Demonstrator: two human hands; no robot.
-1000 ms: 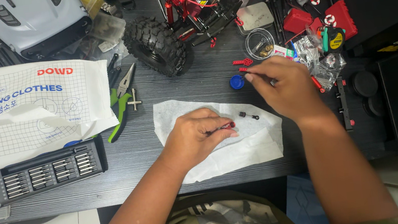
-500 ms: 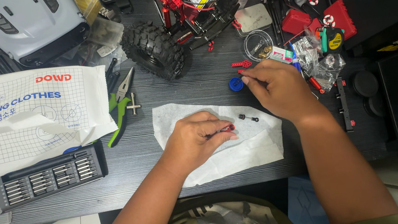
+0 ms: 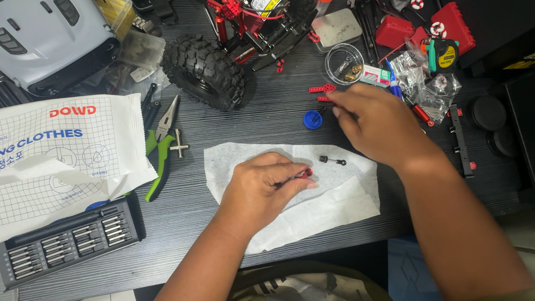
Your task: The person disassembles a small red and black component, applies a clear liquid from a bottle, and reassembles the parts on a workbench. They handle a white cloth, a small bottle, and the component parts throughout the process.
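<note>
My left hand (image 3: 264,188) rests on a white cloth sheet (image 3: 328,201) and pinches a small red part (image 3: 304,174) between its fingertips. Two small dark screws (image 3: 332,160) lie on the sheet just right of it. My right hand (image 3: 373,124) hovers above the sheet's far edge, fingers bunched near a thin red link bar (image 3: 321,89) and a blue cap (image 3: 312,120); whether it holds something small is hidden by the fingers.
A model crawler chassis with a knobby tyre (image 3: 203,70) stands at the back. Green-handled pliers (image 3: 161,146), a cross wrench (image 3: 178,143), a bit set case (image 3: 67,240), a wipes pack (image 3: 31,166), a clear round dish (image 3: 343,64) and red parts (image 3: 423,29) surround the sheet.
My right hand has shifted slightly left and back toward the red link bar and blue cap. My left hand stays on the sheet with the red part.
</note>
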